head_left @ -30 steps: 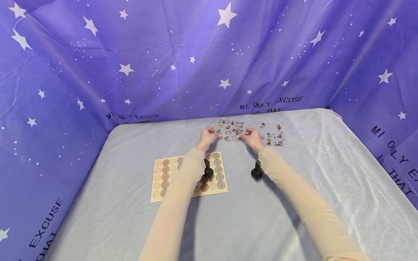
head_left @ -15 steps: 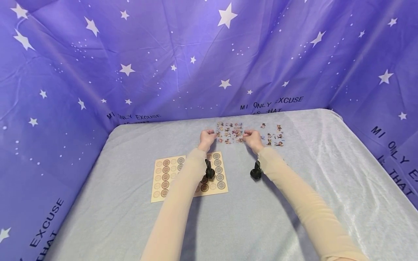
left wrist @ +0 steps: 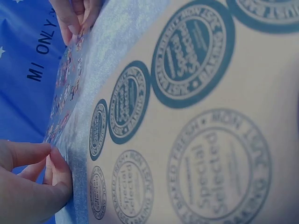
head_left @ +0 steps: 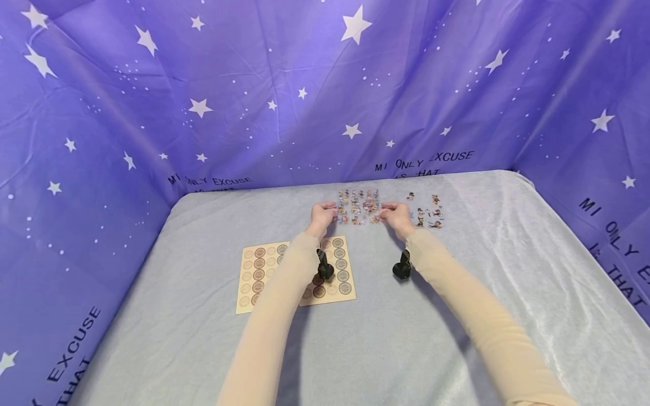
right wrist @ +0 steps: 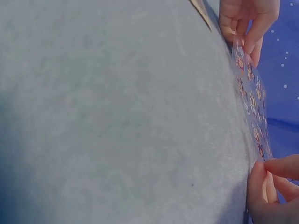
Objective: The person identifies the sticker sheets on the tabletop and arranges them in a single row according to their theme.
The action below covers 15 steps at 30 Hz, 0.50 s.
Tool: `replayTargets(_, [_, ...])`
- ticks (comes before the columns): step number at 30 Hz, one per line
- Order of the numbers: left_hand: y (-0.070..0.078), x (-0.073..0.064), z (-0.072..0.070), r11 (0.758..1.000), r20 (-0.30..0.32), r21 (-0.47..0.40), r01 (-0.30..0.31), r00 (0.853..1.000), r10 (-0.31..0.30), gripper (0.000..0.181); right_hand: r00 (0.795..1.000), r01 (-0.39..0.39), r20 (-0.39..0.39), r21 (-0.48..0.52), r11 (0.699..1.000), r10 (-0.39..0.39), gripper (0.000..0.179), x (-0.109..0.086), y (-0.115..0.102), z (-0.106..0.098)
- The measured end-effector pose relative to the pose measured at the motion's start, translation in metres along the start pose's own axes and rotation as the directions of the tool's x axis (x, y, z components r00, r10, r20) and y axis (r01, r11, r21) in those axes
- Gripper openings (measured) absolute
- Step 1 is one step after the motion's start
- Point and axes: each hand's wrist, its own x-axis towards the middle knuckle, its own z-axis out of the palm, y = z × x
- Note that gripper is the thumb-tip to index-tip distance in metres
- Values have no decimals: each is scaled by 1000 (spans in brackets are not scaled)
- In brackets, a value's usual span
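A clear sticker sheet [head_left: 358, 206] printed with rows of small colourful cartoon figures is held between my two hands near the back of the table. My left hand [head_left: 322, 219] pinches its left edge between thumb and fingers; in the left wrist view that hand [left wrist: 37, 179] grips the near corner. On the opposite edge, my right hand [head_left: 398, 219] pinches the sheet, as the right wrist view shows with the fingertips [right wrist: 259, 175] at its border. The sheet [right wrist: 252, 100] stands at a slant close over the cloth.
Below my left forearm lies a beige sheet [head_left: 350, 294] of round brown and grey "Special Selected" stickers, partly covered by the sleeve. More cartoon stickers [head_left: 435, 224] lie right of my right hand. A purple starry curtain [head_left: 284, 141] borders the grey cloth-covered table [head_left: 365, 349].
Both hands have drawn the clear sticker sheet slightly toward me, and its surface now shows more glare. The beige sticker sheet has stayed in place.
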Motion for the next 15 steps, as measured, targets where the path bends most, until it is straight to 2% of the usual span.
replayTargets(1, [-3, 3, 0, 1000, 4, -14, -1, 1000, 2, 31, 1000, -23, -18, -10, 1000, 23, 45, 0, -1, 0])
replayTargets(4, [-5, 4, 0, 999, 6, -32, 41, 999, -41, 33, 1000, 17, -2, 33, 999, -17, 40, 1, 2, -3])
replayTargets(6, [3, -7, -2, 998, 7, -46, 52, 999, -52, 33, 1000, 18, 12, 49, 999, -19, 39, 1, 2, -5])
replayTargets(7, [10, -17, -4, 997, 21, -62, 45, 999, -44, 33, 1000, 5, 17, 51, 999, -6, 40, -1, 1, -5])
replayTargets(9, [36, -51, -9, 995, 30, -72, 63, 998, -61, 32, 999, 15, 49, 77, 997, -19, 41, -11, -6, -5])
replayTargets(11, [67, -89, -14, 995, 41, -71, 77, 996, -74, 33, 999, -29, 44, 56, 998, 27, 46, -36, -31, 3])
replayTargets(12, [80, -106, -17, 993, 50, -71, 92, 995, -89, 34, 999, -22, 40, 48, 999, 20, 46, -50, -43, 7])
replayTargets(15, [113, -144, -21, 987, 65, -66, 150, 987, -145, 37, 997, -81, 12, -36, 996, 82, 47, -102, -92, 23])
